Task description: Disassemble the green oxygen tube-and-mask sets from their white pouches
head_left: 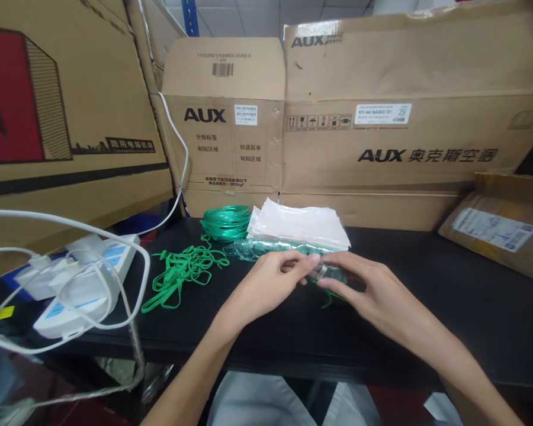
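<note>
My left hand (278, 275) and my right hand (368, 281) meet over the middle of the black table. Between their fingertips is a small, clear shiny plastic piece (323, 272) with green in it; its exact kind is too blurred to tell. The left thumb and fingers pinch its left side. The right thumb and fingers curve around its right side. A thin green strand (332, 297) hangs below it. Just behind the hands lies a row of clear greenish plastic packs (249, 248), partly hidden by them. Behind that is a stack of white sheets (299, 222).
Left of the hands lie a loose tangle of green straps (182, 269) and a coil of green cord (225, 223). A white power strip (86, 290) with looping white cables (145, 278) stands at the table's left. Cardboard boxes (231, 154) line the back; a taped carton (497, 228) sits at right.
</note>
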`<state>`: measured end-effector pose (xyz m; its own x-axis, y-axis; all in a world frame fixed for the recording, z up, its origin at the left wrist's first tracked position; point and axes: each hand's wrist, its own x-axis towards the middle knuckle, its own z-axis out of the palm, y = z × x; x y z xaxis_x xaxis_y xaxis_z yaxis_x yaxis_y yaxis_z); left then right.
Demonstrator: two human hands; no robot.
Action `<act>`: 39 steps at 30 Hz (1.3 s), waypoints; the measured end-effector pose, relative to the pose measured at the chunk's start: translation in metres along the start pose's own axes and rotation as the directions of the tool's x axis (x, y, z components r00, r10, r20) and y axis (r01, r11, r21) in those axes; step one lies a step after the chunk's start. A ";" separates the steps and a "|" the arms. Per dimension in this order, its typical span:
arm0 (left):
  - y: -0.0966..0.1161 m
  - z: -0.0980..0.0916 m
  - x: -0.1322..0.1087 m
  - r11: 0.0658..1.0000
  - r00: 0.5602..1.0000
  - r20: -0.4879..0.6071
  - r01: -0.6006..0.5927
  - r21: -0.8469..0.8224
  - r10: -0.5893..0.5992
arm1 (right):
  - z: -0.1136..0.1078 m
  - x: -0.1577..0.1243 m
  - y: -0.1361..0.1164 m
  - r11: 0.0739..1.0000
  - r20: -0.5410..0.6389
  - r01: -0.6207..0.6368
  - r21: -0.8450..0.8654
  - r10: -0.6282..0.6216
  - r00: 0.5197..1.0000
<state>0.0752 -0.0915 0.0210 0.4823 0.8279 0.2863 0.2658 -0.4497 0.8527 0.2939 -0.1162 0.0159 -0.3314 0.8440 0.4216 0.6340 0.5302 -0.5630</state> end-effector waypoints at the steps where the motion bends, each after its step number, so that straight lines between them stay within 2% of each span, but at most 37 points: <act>1: 0.001 -0.001 0.000 1.000 1.000 -0.001 -0.019 -0.005 0.019 | -0.001 0.002 0.002 0.998 -0.027 -0.028 0.058 0.029 0.999; 3: 0.002 -0.001 -0.001 0.999 1.000 0.002 -0.025 0.025 0.025 | -0.003 0.004 0.006 0.977 -0.051 -0.095 0.192 0.107 0.993; 5: 0.004 0.000 -0.002 0.995 1.000 0.002 -0.007 0.098 0.006 | -0.005 0.004 0.007 0.937 -0.023 -0.155 0.313 0.170 0.985; 9: 0.005 0.006 -0.002 0.980 0.999 -0.020 -0.040 0.195 0.045 | -0.007 0.002 0.005 0.885 0.024 -0.191 0.425 0.200 0.980; 14: 0.007 0.014 0.001 0.964 0.989 -0.009 -0.142 0.224 0.148 | 0.002 0.004 0.005 0.919 -0.010 -0.176 0.352 0.191 0.981; 18: 0.004 0.021 0.001 0.945 0.985 -0.040 -0.150 0.292 0.169 | 0.011 0.007 0.000 0.964 -0.024 -0.136 0.229 0.145 0.989; 23: 0.001 0.023 0.003 0.947 0.982 -0.025 -0.174 0.270 0.188 | 0.011 0.006 -0.006 0.966 0.008 -0.101 0.238 0.102 0.995; 27: 0.001 0.022 0.002 0.944 0.982 -0.012 -0.176 0.279 0.187 | 0.007 0.006 -0.002 0.984 0.035 -0.088 0.157 0.084 0.996; 30: 0.000 0.017 0.001 0.941 0.988 -0.030 -0.136 0.310 0.152 | -0.007 0.007 0.014 0.995 0.030 -0.092 0.047 0.091 0.995; 32: -0.002 0.010 0.000 0.929 0.990 -0.067 -0.092 0.360 0.124 | -0.025 0.005 0.030 0.992 -0.025 -0.117 -0.036 0.116 0.993; 34: -0.005 0.001 0.000 0.912 0.987 -0.119 -0.049 0.407 0.106 | -0.048 0.001 0.047 0.974 -0.147 -0.201 -0.101 0.185 0.972; 37: -0.009 -0.009 -0.001 0.901 0.984 -0.148 -0.027 0.433 0.101 | -0.073 -0.006 0.061 0.929 -0.330 -0.336 -0.154 0.272 0.904; 39: -0.009 -0.009 -0.001 0.901 0.983 -0.144 -0.042 0.433 0.115 | -0.076 -0.007 0.060 0.935 -0.298 -0.336 -0.114 0.291 0.909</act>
<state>0.0649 -0.0856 0.0173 0.3849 0.8101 0.4423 0.5801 -0.5850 0.5667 0.3873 -0.0965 0.0334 0.0909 0.8975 0.4315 0.7841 0.2026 -0.5867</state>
